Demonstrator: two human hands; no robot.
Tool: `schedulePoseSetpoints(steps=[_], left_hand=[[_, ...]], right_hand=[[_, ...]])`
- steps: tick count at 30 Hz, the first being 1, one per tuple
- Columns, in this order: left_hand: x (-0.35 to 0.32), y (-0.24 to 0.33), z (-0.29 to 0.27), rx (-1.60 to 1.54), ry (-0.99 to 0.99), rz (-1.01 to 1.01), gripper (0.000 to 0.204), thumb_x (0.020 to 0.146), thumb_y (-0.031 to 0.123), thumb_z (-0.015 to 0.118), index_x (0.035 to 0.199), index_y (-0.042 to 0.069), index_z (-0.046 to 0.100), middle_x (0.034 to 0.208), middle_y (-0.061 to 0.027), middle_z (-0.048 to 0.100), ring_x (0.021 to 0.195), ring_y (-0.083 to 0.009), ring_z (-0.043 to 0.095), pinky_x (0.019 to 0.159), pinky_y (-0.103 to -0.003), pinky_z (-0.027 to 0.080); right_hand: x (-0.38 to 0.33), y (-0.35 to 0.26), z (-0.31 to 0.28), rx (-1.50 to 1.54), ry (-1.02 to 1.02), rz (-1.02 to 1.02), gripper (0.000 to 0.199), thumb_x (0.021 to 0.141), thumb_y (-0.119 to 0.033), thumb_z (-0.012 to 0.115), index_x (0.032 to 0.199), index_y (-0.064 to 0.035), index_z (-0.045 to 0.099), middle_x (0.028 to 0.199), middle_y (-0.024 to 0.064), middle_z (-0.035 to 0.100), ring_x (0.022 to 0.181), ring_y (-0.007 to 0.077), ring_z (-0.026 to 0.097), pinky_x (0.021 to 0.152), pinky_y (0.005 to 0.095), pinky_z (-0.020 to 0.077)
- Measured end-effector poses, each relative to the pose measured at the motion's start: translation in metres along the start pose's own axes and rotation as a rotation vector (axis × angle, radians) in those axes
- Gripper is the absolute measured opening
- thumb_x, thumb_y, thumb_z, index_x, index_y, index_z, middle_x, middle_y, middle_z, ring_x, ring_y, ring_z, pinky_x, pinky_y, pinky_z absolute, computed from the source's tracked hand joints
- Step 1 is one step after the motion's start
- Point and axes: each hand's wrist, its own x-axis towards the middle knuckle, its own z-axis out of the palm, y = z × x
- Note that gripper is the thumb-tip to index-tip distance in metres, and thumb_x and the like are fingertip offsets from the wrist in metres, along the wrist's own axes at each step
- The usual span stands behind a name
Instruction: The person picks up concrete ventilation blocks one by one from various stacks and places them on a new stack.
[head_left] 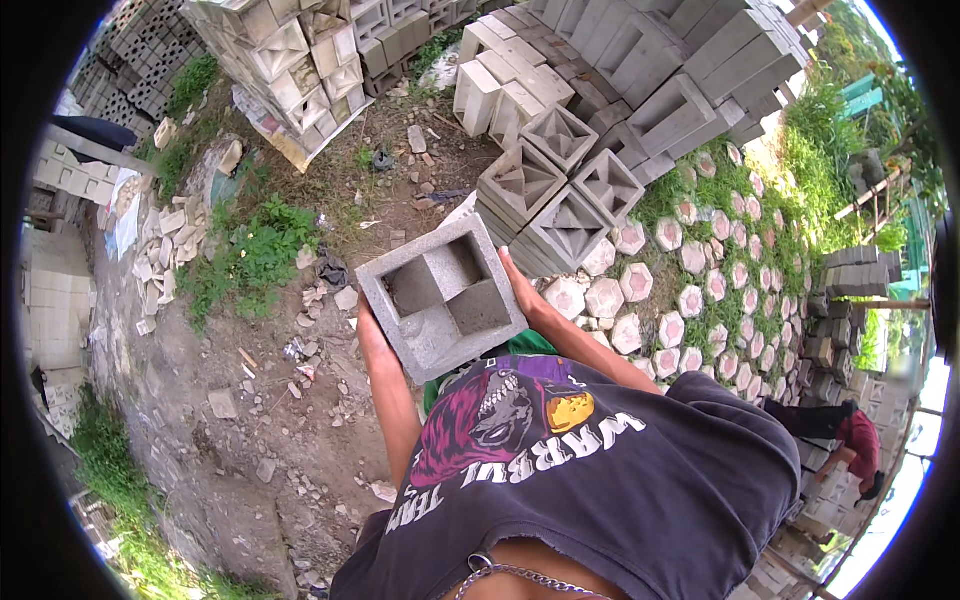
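A square grey concrete ventilation block [428, 325] is held up in front of my body, its face with square recesses turned upward. My left hand [370, 330] presses against its left side, and my right hand [518, 285] grips the opposite side. The fingers of both hands are partly hidden by the block. Just beyond it stands a stack of similar blocks with triangular and diagonal recesses [545, 225], apart from the one I hold.
Hexagonal pavers [604, 298] set in grass stretch to the right. Tall stacks of grey blocks [640, 60] rise ahead, and pale decorative blocks [300, 75] at the far left. Rubble [165, 245] and weeds [255, 250] lie leftward. A person in red [858, 440] bends at the right.
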Motion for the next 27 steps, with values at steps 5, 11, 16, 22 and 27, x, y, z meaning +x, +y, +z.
schedulePoseSetpoints(steps=[5,11,16,22,27], left_hand=[[0.033,0.010,0.019,0.203,-0.116,-0.131,0.053,0.096,0.045,0.044,0.125,0.002,0.055,0.119,-0.0076,0.060,0.109,-0.0198,0.056,0.097,-0.032,0.041],[0.070,0.006,0.083,0.422,-0.249,-0.231,0.062,0.095,0.052,0.042,0.132,0.003,0.049,0.128,-0.0099,0.053,0.113,-0.0225,0.053,0.100,-0.034,0.039],[0.113,-0.001,0.138,0.487,-0.364,-0.365,0.067,0.091,0.054,0.050,0.131,0.000,0.048,0.127,-0.0119,0.053,0.111,-0.0232,0.054,0.096,-0.035,0.042],[0.164,-0.026,0.175,0.862,-0.453,-0.424,0.048,0.084,0.032,0.065,0.119,0.000,0.056,0.109,-0.0111,0.061,0.093,-0.0207,0.062,0.081,-0.034,0.052],[0.221,-0.045,0.213,1.129,-0.546,-0.469,0.032,0.073,0.011,0.065,0.102,-0.003,0.059,0.089,-0.0100,0.063,0.075,-0.0195,0.063,0.068,-0.032,0.052]], right_hand=[[-0.051,-0.030,0.029,0.156,0.111,-0.100,0.083,0.089,-0.071,0.027,0.146,-0.0101,0.030,0.144,0.0120,0.037,0.126,0.0256,0.041,0.105,0.0360,0.0321],[-0.043,-0.035,0.011,0.331,0.265,-0.070,0.084,0.090,-0.070,0.027,0.146,-0.0074,0.030,0.144,0.0143,0.036,0.126,0.0259,0.040,0.105,0.0359,0.0325],[-0.005,-0.041,-0.017,0.415,0.345,-0.195,0.090,0.088,-0.074,0.024,0.143,-0.0040,0.033,0.142,0.0185,0.039,0.129,0.0285,0.040,0.107,0.0363,0.0307],[0.016,-0.059,-0.041,0.532,0.402,-0.164,0.093,0.087,-0.075,0.023,0.142,-0.0022,0.036,0.140,0.0181,0.041,0.129,0.0280,0.040,0.107,0.0374,0.0309],[0.041,-0.071,-0.053,0.712,0.474,-0.234,0.093,0.086,-0.075,0.024,0.142,-0.0018,0.035,0.139,0.0175,0.043,0.127,0.0263,0.044,0.105,0.0362,0.0355]])
